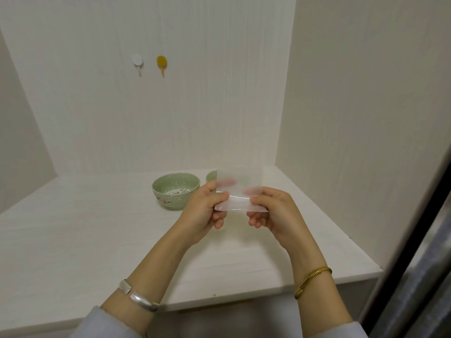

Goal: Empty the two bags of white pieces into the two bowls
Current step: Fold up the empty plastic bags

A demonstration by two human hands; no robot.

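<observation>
Nearest the camera are two pale sleeves at the bottom edge, both cut off by the frame, with a silver bangle (140, 296) on the left wrist and a gold coiled bangle (311, 280) on the right. Above them the white bench (73, 240) fills the lower half of the view; its right front corner shows, while its left side runs out of frame.

Both hands are raised over the right half of the bench, holding one translucent bag (240, 190) between them. The left hand (205, 211) pinches the bag's lower left part with thumb in front and fingers curled behind; the right hand (272, 212) pinches the lower right part the same way. Fingertips show as blurred pink patches through the plastic. The bag looks flat and possibly empty — the view is too blurred to be sure.

Near the back edge of the bench stands a green bowl (175, 190) with a flower pattern on its side, holding a small heap of white pieces (177, 191) at its bottom. Just beside it to the right, a second green bowl (211, 177) is mostly hidden behind the bag and the left hand — only a sliver of rim shows, and its contents cannot be seen.

On the back wall hang a white hook (138, 62) and a yellow hook (161, 64).
</observation>
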